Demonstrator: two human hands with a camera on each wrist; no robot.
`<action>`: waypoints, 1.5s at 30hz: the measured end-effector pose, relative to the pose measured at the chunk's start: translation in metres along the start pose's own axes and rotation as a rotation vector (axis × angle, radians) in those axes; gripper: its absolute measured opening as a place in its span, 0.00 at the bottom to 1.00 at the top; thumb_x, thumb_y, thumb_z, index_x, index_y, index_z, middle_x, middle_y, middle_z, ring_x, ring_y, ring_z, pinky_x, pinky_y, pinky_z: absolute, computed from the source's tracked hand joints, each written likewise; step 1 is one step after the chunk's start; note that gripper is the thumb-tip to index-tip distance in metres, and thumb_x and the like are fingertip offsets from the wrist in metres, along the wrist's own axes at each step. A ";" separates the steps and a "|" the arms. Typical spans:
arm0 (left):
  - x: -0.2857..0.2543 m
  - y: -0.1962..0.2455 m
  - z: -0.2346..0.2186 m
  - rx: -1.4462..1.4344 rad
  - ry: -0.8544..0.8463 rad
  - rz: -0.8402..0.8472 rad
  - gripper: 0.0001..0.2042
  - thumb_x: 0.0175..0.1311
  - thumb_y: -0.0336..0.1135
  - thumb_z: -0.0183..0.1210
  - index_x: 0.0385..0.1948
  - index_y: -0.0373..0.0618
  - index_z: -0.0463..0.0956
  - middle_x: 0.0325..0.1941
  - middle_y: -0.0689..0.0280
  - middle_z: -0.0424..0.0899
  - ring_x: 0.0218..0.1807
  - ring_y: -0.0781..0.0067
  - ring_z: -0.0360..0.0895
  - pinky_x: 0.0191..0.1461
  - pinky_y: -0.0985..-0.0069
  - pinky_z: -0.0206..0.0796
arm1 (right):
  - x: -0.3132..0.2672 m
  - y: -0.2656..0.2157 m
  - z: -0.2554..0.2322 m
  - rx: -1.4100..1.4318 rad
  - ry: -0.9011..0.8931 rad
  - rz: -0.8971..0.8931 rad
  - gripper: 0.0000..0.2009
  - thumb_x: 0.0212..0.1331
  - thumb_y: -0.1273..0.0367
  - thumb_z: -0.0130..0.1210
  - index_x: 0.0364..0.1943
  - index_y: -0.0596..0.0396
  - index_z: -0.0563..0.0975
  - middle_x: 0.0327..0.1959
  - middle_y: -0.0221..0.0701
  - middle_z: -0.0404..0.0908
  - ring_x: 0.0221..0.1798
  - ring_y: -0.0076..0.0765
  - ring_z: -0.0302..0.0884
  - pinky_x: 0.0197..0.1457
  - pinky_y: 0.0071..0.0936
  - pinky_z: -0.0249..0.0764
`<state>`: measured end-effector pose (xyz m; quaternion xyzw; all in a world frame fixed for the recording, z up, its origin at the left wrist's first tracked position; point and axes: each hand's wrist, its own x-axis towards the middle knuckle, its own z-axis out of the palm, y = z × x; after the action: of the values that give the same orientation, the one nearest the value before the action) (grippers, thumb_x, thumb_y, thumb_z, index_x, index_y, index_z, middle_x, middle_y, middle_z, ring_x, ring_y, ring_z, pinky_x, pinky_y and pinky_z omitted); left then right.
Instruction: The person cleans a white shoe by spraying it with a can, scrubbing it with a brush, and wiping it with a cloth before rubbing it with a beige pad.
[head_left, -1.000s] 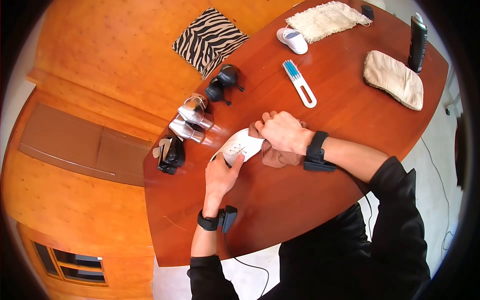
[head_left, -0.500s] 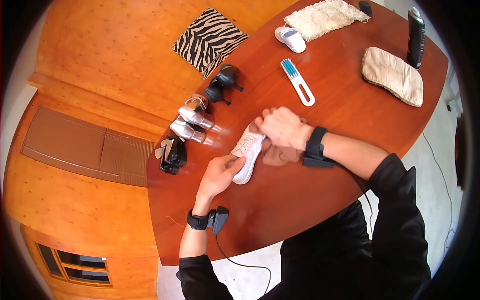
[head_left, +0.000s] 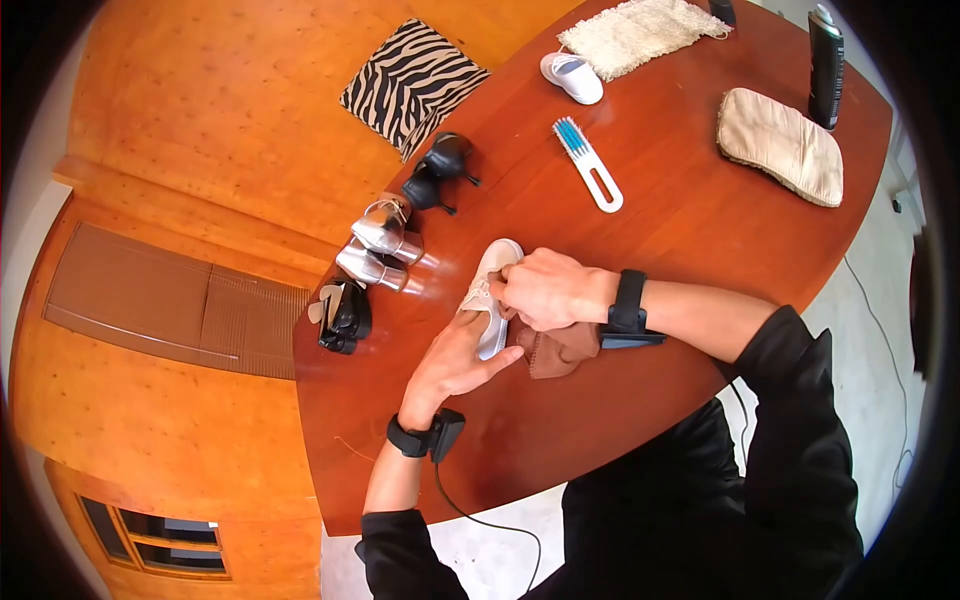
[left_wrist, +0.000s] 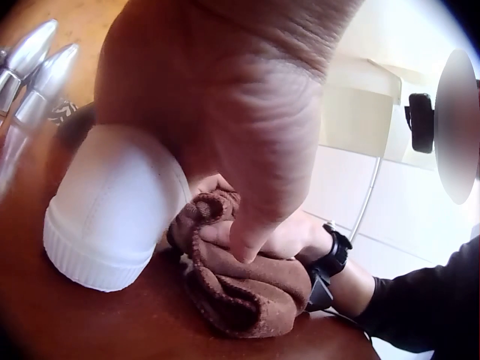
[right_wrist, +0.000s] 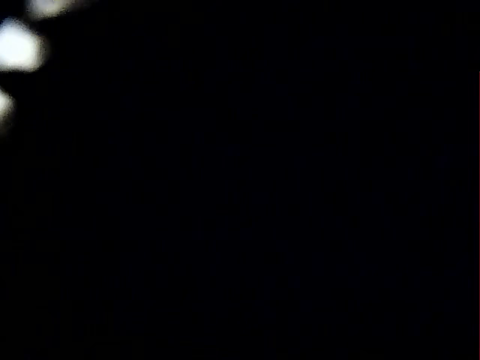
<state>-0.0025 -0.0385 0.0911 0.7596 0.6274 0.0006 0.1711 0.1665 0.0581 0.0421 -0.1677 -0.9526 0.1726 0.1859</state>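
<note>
In the head view, a white lace-up shoe [head_left: 490, 335] stands on the table under both hands. My left hand [head_left: 450, 362] lies over it, fingers reaching onto the laces, thumb spread out to the side. My right hand [head_left: 548, 288] grips a brown cloth [head_left: 560, 352] against the shoe's side, with part of the cloth hanging onto the table. The left wrist view shows a rounded end of the white shoe [left_wrist: 120, 202] beside the bunched brown cloth [left_wrist: 251, 289], below my left hand [left_wrist: 217, 112]; its fingers are mostly hidden. The right wrist view is almost wholly black.
Beyond the hands lie a blue-bristled brush [head_left: 590, 165], another white shoe [head_left: 573, 78], a fluffy cloth [head_left: 640, 38], a beige pad [head_left: 782, 148] and a black spray can [head_left: 826, 70]. Black heels [head_left: 438, 172], silver heels [head_left: 380, 245] and black shoes [head_left: 343, 315] line the table's left edge.
The shoe has been turned so its other end points away. My left thumb has moved off it and spread; my right hand has shifted slightly down and left with the cloth.
</note>
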 end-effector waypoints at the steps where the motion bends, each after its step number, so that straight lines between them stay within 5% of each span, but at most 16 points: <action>1: 0.000 -0.001 -0.001 -0.021 -0.021 0.004 0.23 0.54 0.49 0.59 0.39 0.34 0.73 0.39 0.47 0.74 0.44 0.46 0.72 0.46 0.62 0.65 | 0.000 0.002 -0.001 0.000 0.000 0.001 0.17 0.45 0.72 0.53 0.42 0.64 0.72 0.32 0.42 0.79 0.34 0.48 0.78 0.35 0.38 0.74; 6: 0.003 -0.016 -0.003 -0.248 -0.087 0.010 0.32 0.59 0.60 0.51 0.49 0.35 0.69 0.43 0.49 0.75 0.44 0.51 0.72 0.49 0.64 0.63 | 0.002 0.023 -0.016 0.004 0.095 0.159 0.10 0.46 0.71 0.53 0.35 0.56 0.74 0.30 0.41 0.77 0.33 0.46 0.78 0.34 0.38 0.74; 8: 0.002 -0.024 0.009 -0.730 -0.074 0.113 0.42 0.59 0.71 0.38 0.58 0.35 0.62 0.51 0.50 0.73 0.49 0.59 0.71 0.53 0.66 0.60 | 0.003 0.029 -0.015 -0.025 0.136 0.195 0.09 0.46 0.71 0.52 0.33 0.56 0.75 0.28 0.40 0.77 0.32 0.46 0.78 0.34 0.38 0.73; 9: 0.003 -0.022 0.006 -0.668 -0.138 0.104 0.48 0.55 0.76 0.28 0.63 0.36 0.55 0.57 0.55 0.70 0.55 0.64 0.67 0.59 0.67 0.56 | 0.003 0.028 -0.018 -0.017 0.128 0.204 0.09 0.46 0.72 0.52 0.33 0.56 0.75 0.28 0.40 0.77 0.32 0.46 0.77 0.34 0.38 0.73; 12: 0.006 -0.026 0.013 -0.833 -0.169 0.091 0.50 0.55 0.75 0.32 0.64 0.29 0.49 0.62 0.56 0.63 0.65 0.65 0.57 0.67 0.70 0.47 | -0.003 0.018 -0.026 0.018 0.143 0.184 0.09 0.46 0.71 0.52 0.34 0.56 0.75 0.28 0.41 0.78 0.33 0.47 0.78 0.34 0.39 0.73; 16: 0.007 -0.014 0.017 -0.931 -0.062 0.081 0.51 0.55 0.75 0.27 0.65 0.31 0.48 0.64 0.57 0.61 0.65 0.66 0.57 0.67 0.70 0.46 | -0.012 -0.013 -0.028 0.185 -0.034 0.028 0.11 0.42 0.74 0.53 0.35 0.58 0.75 0.28 0.39 0.81 0.33 0.50 0.79 0.37 0.40 0.75; 22: 0.008 -0.024 0.029 -0.988 0.024 0.029 0.45 0.60 0.71 0.23 0.63 0.34 0.54 0.52 0.62 0.70 0.52 0.72 0.64 0.59 0.72 0.54 | -0.018 -0.035 -0.025 0.196 -0.164 -0.045 0.11 0.41 0.75 0.53 0.33 0.58 0.75 0.28 0.37 0.82 0.32 0.48 0.79 0.33 0.40 0.73; 25: 0.006 -0.024 0.029 -0.755 0.042 -0.092 0.37 0.67 0.63 0.26 0.58 0.36 0.62 0.43 0.66 0.73 0.45 0.76 0.67 0.53 0.74 0.59 | -0.011 -0.025 -0.025 0.189 -0.160 -0.046 0.09 0.42 0.73 0.53 0.31 0.56 0.75 0.26 0.36 0.81 0.32 0.46 0.79 0.32 0.40 0.73; 27: 0.008 -0.017 0.032 -0.721 0.209 -0.048 0.26 0.70 0.53 0.36 0.32 0.34 0.71 0.29 0.65 0.76 0.33 0.73 0.69 0.41 0.72 0.64 | -0.005 -0.018 -0.028 0.147 -0.145 0.011 0.08 0.43 0.72 0.52 0.31 0.54 0.76 0.25 0.35 0.80 0.31 0.46 0.78 0.32 0.40 0.73; 34: 0.011 -0.015 0.037 -0.851 0.228 -0.019 0.24 0.71 0.51 0.39 0.34 0.35 0.72 0.28 0.66 0.76 0.33 0.78 0.71 0.40 0.77 0.65 | 0.002 0.012 -0.024 -0.048 0.129 0.275 0.10 0.43 0.70 0.54 0.33 0.56 0.73 0.30 0.41 0.76 0.32 0.51 0.76 0.34 0.43 0.73; 41: 0.012 -0.029 0.039 -0.832 0.256 -0.030 0.28 0.70 0.56 0.35 0.33 0.35 0.73 0.27 0.65 0.77 0.32 0.77 0.74 0.38 0.76 0.67 | -0.012 -0.044 -0.013 -0.053 0.070 0.024 0.11 0.44 0.73 0.54 0.35 0.59 0.75 0.29 0.44 0.76 0.30 0.46 0.78 0.32 0.37 0.74; 43: 0.013 -0.034 0.036 -1.016 0.030 -0.137 0.28 0.69 0.56 0.38 0.31 0.36 0.73 0.24 0.65 0.77 0.29 0.78 0.74 0.35 0.78 0.67 | -0.017 -0.052 -0.009 -0.072 0.056 -0.054 0.13 0.46 0.71 0.55 0.37 0.62 0.75 0.29 0.44 0.76 0.31 0.45 0.79 0.32 0.35 0.75; 45: 0.014 -0.025 0.036 -1.006 0.040 -0.143 0.27 0.69 0.56 0.39 0.29 0.37 0.73 0.22 0.65 0.76 0.28 0.78 0.74 0.33 0.78 0.67 | -0.019 -0.054 -0.010 -0.120 0.050 -0.076 0.13 0.46 0.71 0.55 0.37 0.62 0.75 0.29 0.44 0.76 0.31 0.44 0.79 0.32 0.35 0.75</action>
<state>-0.0159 -0.0305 0.0479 0.5379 0.6032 0.3056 0.5034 0.1737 0.0051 0.0663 -0.1463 -0.9620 0.1037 0.2059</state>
